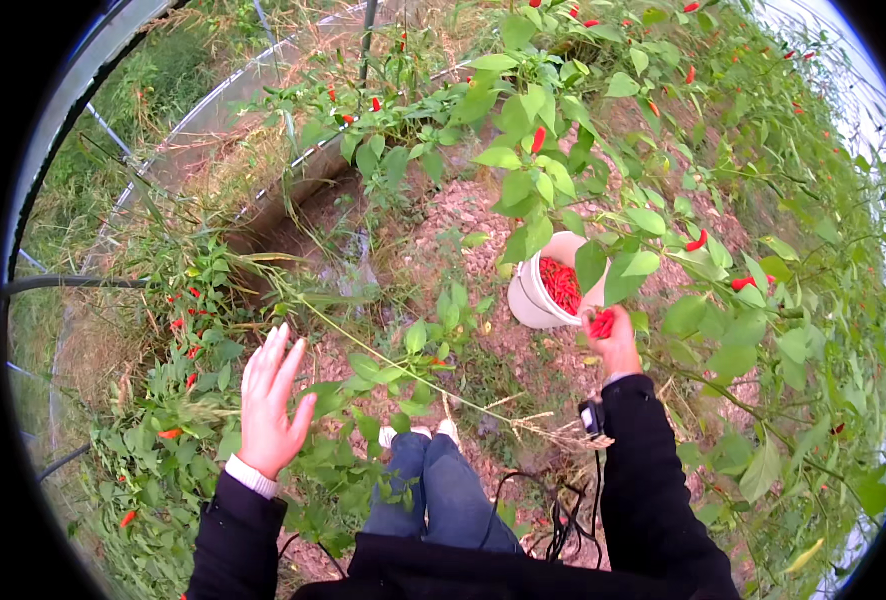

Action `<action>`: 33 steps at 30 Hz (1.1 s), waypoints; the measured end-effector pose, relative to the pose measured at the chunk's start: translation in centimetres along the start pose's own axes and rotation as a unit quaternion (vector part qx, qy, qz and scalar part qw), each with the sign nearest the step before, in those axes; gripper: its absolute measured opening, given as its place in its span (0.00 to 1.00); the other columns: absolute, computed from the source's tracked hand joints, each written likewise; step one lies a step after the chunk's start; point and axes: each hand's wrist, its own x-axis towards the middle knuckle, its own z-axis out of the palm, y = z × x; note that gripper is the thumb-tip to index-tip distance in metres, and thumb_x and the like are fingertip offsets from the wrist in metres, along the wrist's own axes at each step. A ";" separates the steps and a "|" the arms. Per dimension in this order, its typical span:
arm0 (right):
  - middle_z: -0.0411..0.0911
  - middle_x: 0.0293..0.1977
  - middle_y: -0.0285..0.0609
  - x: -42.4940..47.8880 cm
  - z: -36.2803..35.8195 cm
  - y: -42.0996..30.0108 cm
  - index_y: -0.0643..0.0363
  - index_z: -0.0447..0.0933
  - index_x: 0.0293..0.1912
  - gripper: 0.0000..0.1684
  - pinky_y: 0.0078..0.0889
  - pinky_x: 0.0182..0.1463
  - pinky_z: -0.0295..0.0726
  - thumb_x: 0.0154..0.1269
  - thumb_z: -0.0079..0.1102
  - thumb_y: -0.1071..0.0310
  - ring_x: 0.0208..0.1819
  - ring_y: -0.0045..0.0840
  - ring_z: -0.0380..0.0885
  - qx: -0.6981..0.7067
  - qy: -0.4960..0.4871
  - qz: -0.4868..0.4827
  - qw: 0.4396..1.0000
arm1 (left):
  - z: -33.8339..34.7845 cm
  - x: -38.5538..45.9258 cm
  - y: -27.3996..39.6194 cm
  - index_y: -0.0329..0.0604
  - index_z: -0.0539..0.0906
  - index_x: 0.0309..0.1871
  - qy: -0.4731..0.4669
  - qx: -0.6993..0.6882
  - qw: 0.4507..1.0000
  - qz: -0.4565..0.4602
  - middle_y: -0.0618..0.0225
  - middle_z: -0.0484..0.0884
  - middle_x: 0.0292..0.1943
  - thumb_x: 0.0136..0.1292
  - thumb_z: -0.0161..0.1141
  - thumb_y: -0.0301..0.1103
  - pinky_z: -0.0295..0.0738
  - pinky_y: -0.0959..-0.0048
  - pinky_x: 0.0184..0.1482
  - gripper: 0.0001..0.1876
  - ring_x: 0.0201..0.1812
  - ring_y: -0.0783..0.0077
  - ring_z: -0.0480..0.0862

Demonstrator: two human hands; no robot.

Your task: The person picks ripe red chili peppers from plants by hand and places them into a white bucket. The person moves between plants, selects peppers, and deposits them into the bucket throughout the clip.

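Observation:
My right hand [612, 341] is curled around several red chili peppers [602, 324], right by the near rim of a white plastic bucket [536, 304]. Inside the bucket lies a heap of red chilies [560, 283]; leaves of a pepper plant [623, 274] hang over its right side and hide part of it. My left hand [272, 397] is raised with its fingers apart and nothing in it, over pepper plants on the left. Red chilies [195, 311] hang on those plants a little beyond its fingertips.
Tall pepper plants with red fruit [743, 330] crowd the right side. A long dry grass stalk [383, 356] crosses in front of my legs [428, 480]. Black cables [563, 517] hang beside my right sleeve. Clear plastic sheeting and hoops [120, 195] curve along the left.

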 end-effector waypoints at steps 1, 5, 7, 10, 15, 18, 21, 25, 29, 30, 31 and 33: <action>0.75 0.40 0.43 -0.1 2.4 -0.1 0.58 0.70 0.46 0.19 0.57 0.47 0.75 0.66 0.41 0.55 0.45 0.37 0.73 -0.035 -0.018 -0.002 0.999 | 0.1 0.3 0.0 0.42 0.64 0.64 -0.022 0.035 0.999 0.003 0.57 0.59 0.66 0.49 0.58 0.26 0.47 0.59 0.67 0.34 0.68 0.56 0.57; 0.65 0.55 0.52 3.7 -0.9 -3.7 0.61 0.62 0.58 0.26 0.55 0.50 0.73 0.67 0.40 0.56 0.56 0.44 0.65 -0.250 -0.134 -0.239 0.929 | 3.2 2.6 -0.7 0.46 0.61 0.66 -0.120 0.059 0.991 0.024 0.57 0.59 0.66 0.53 0.59 0.34 0.42 0.56 0.68 0.35 0.68 0.58 0.55; 0.66 0.53 0.55 3.0 0.7 -1.9 0.63 0.61 0.58 0.25 0.48 0.49 0.75 0.67 0.42 0.59 0.54 0.43 0.67 -0.138 -0.094 -0.118 0.979 | 4.7 0.6 -3.4 0.47 0.60 0.66 -0.187 0.051 0.980 -0.035 0.57 0.60 0.66 0.56 0.59 0.39 0.41 0.54 0.68 0.34 0.68 0.59 0.55; 0.73 0.44 0.51 -1.2 1.0 2.8 0.64 0.66 0.50 0.18 0.35 0.39 0.81 0.65 0.45 0.62 0.39 0.36 0.77 -0.316 -0.121 -0.110 0.935 | 5.9 -5.5 -6.4 0.56 0.62 0.66 -0.388 0.034 0.909 -0.147 0.64 0.62 0.65 0.62 0.40 0.62 0.32 0.41 0.65 0.33 0.68 0.60 0.55; 0.76 0.36 0.45 -9.6 -0.4 12.0 0.59 0.47 0.67 0.42 0.26 0.27 0.78 0.58 0.59 0.69 0.28 0.26 0.79 -0.551 -0.260 0.032 0.793 | 3.9 -16.1 -7.4 0.61 0.62 0.66 -0.468 0.118 0.847 -0.224 0.59 0.48 0.70 0.51 0.44 0.72 0.24 0.31 0.60 0.41 0.71 0.51 0.40; 0.72 0.46 0.47 -14.2 3.8 15.5 0.47 0.36 0.69 0.53 0.25 0.28 0.76 0.55 0.62 0.71 0.27 0.20 0.76 -0.608 -0.405 -0.110 0.674 | 0.5 -19.9 -6.9 0.62 0.62 0.66 -0.479 0.198 0.822 -0.236 0.57 0.45 0.71 0.48 0.46 0.73 0.22 0.27 0.57 0.43 0.71 0.50 0.36; 0.71 0.47 0.46 -20.0 10.6 19.0 0.45 0.36 0.69 0.55 0.25 0.31 0.76 0.52 0.64 0.72 0.26 0.19 0.75 -0.595 -0.505 -0.193 0.594 | -2.1 -22.0 -7.4 0.62 0.63 0.66 -0.477 0.219 0.805 -0.275 0.57 0.44 0.71 0.47 0.47 0.73 0.22 0.22 0.53 0.43 0.71 0.52 0.37; 0.71 0.45 0.41 -26.5 16.8 22.7 0.45 0.51 0.66 0.44 0.24 0.35 0.75 0.54 0.62 0.72 0.29 0.21 0.74 -0.577 -0.614 -0.273 0.464 | -3.7 -25.8 -9.3 0.63 0.62 0.66 -0.475 0.281 0.789 -0.270 0.57 0.45 0.71 0.48 0.49 0.70 0.26 0.25 0.57 0.42 0.72 0.56 0.38; 0.73 0.41 0.39 -28.2 21.0 25.7 0.52 0.75 0.51 0.16 0.23 0.38 0.74 0.62 0.55 0.66 0.33 0.22 0.75 -0.477 -0.636 -0.404 0.453 | -5.6 -28.7 -12.7 0.66 0.58 0.67 -0.417 0.398 0.779 -0.249 0.60 0.43 0.71 0.50 0.52 0.67 0.29 0.32 0.62 0.41 0.72 0.60 0.39; 0.73 0.40 0.38 -28.6 22.0 26.0 0.54 0.74 0.51 0.16 0.21 0.36 0.75 0.63 0.54 0.66 0.31 0.20 0.74 -0.466 -0.619 -0.369 0.514 | -5.8 -29.5 -13.4 0.66 0.56 0.68 -0.402 0.405 0.784 -0.246 0.59 0.43 0.71 0.50 0.52 0.67 0.30 0.34 0.63 0.42 0.72 0.60 0.39; 0.74 0.39 0.38 -28.8 22.9 26.1 0.55 0.73 0.52 0.17 0.20 0.35 0.75 0.64 0.53 0.67 0.30 0.18 0.74 -0.455 -0.597 -0.330 0.573 | -5.7 -30.0 -13.8 0.67 0.55 0.68 -0.387 0.412 0.789 -0.242 0.59 0.43 0.71 0.50 0.53 0.67 0.31 0.35 0.64 0.42 0.72 0.60 0.39; 0.74 0.38 0.36 -29.1 24.0 26.4 0.58 0.72 0.53 0.17 0.17 0.32 0.75 0.65 0.50 0.69 0.27 0.14 0.73 -0.460 -0.565 -0.289 0.621 | -4.6 -31.3 -14.2 0.67 0.47 0.70 -0.365 0.420 0.798 -0.230 0.55 0.41 0.71 0.49 0.51 0.69 0.36 0.41 0.65 0.47 0.71 0.60 0.45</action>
